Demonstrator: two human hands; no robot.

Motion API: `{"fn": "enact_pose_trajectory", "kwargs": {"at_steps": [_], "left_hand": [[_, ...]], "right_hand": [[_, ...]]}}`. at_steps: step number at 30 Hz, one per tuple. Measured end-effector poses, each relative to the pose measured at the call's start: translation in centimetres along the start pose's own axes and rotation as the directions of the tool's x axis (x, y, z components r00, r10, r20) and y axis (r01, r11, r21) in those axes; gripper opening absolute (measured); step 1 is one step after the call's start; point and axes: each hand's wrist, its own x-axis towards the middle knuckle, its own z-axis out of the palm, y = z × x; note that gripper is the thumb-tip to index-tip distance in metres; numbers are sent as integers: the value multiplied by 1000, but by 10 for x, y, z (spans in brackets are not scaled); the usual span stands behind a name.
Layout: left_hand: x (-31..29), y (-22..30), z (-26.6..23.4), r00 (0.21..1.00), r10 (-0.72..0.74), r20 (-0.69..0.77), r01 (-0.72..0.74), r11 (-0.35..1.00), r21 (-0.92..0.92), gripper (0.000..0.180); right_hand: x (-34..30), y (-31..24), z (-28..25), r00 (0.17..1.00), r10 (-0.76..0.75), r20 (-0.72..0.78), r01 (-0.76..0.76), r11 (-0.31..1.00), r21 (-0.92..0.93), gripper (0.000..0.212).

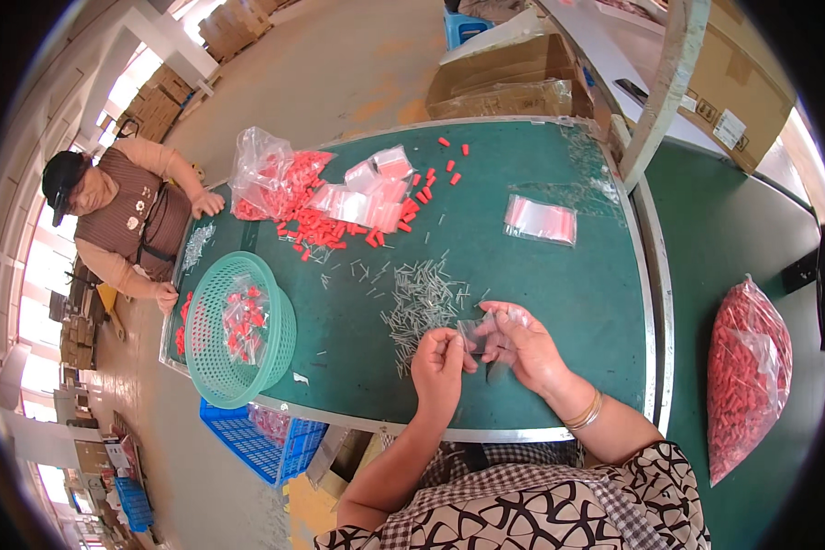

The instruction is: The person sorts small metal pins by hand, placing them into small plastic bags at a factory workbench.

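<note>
A small clear plastic bag (pixel 473 337) is held up between my two hands over the near part of the green table. My left hand (pixel 440 367) is closed, with thumb and fingertips pinched at the bag's left side. On the other side my right hand (pixel 526 350) grips the bag with bent fingers. What lies inside the bag is too small to tell. Just beyond my left hand spreads a loose pile of thin metal screws (pixel 420 302). Farther off, red plastic plugs (pixel 325 229) lie scattered beside flat clear bags (pixel 367 203).
Left stands a green mesh basket (pixel 287 325) holding bagged red plugs. A large open bag of plugs (pixel 257 174) sits behind it. Flat bags (pixel 541 220) lie at the right. A co-worker (pixel 137 211) rests both hands at the table's left end. A full red bag (pixel 747 376) lies far right.
</note>
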Motion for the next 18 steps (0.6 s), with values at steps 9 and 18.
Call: {"fn": "enact_pose_trajectory", "kwargs": {"at_steps": [9, 18], "left_hand": [[-27, 7, -5, 802, 387, 455, -572, 715, 401, 6], [-10, -8, 9, 803, 423, 419, -595, 588, 548, 16]], "right_hand": [[5, -2, 0, 984, -175, -44, 164, 969, -185, 32], [4, -4, -3, 988, -151, 21, 153, 984, -86, 34]]}}
